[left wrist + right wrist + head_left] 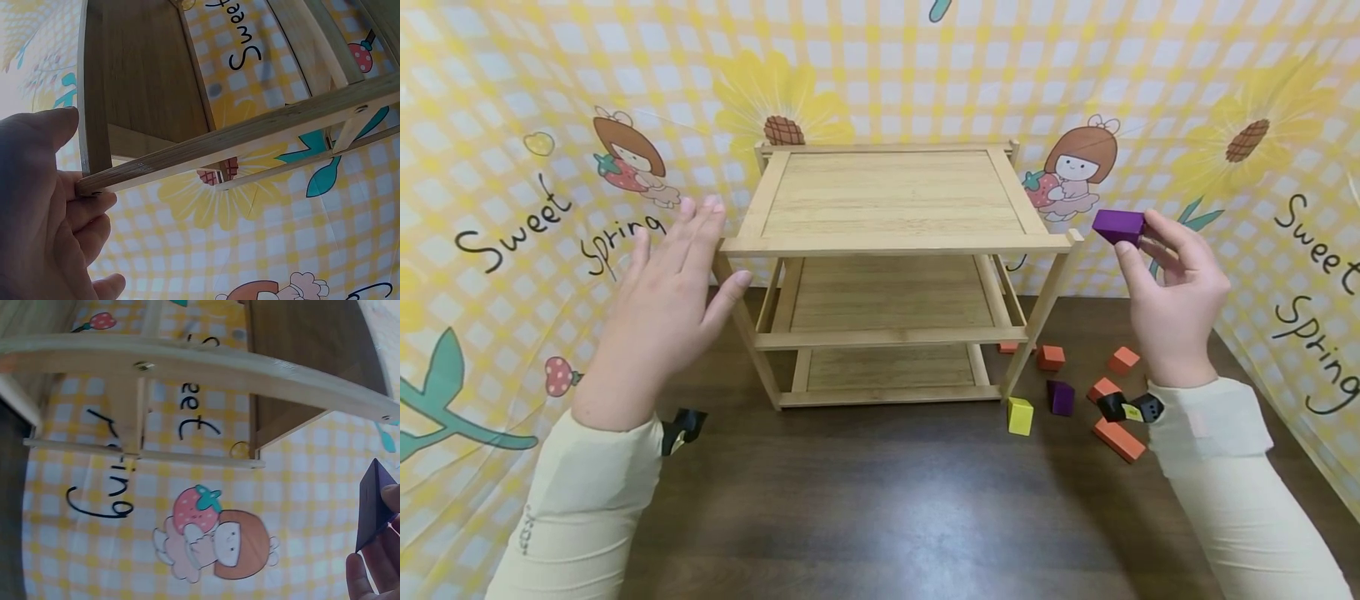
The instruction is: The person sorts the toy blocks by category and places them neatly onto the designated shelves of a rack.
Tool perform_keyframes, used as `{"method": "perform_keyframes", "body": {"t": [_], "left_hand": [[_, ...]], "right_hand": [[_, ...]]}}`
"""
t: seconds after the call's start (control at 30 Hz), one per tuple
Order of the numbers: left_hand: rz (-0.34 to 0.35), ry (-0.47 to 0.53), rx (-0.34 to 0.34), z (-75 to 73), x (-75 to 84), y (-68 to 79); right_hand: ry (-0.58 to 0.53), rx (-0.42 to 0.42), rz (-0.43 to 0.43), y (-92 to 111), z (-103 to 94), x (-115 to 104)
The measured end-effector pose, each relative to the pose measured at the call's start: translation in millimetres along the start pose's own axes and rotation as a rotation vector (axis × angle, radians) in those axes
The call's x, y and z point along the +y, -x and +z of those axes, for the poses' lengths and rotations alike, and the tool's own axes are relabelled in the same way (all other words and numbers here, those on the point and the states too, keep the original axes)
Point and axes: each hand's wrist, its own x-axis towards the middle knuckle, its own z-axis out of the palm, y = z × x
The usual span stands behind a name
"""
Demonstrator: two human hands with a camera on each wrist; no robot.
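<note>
R hand [1178, 292] has its grip narrowed to a thumb-&-finger pinch on a purple angular block [1117, 226], held up just R of the pale wooden 3-tier shelf [887, 200]. L hand [658, 312] has its grip spread, fingers mostly straight, touching the shelf's front L corner. Shelf stands btwn the hands; nr its front R leg, a yellow block [1020, 417], another purple block [1061, 398] & several orange blocks [1120, 440] sit on the dark brown tabletop [880, 508].
</note>
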Motion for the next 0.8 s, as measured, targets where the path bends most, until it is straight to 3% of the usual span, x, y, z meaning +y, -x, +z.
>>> {"method": "perform_keyframes", "body": {"t": [0.8], "left_hand": [[-0.006, -0.003, -0.063, -4.3, -0.1, -1.1]], "right_hand": [[-0.274, -0.018, -0.184, -2, 34.7, -62]]}}
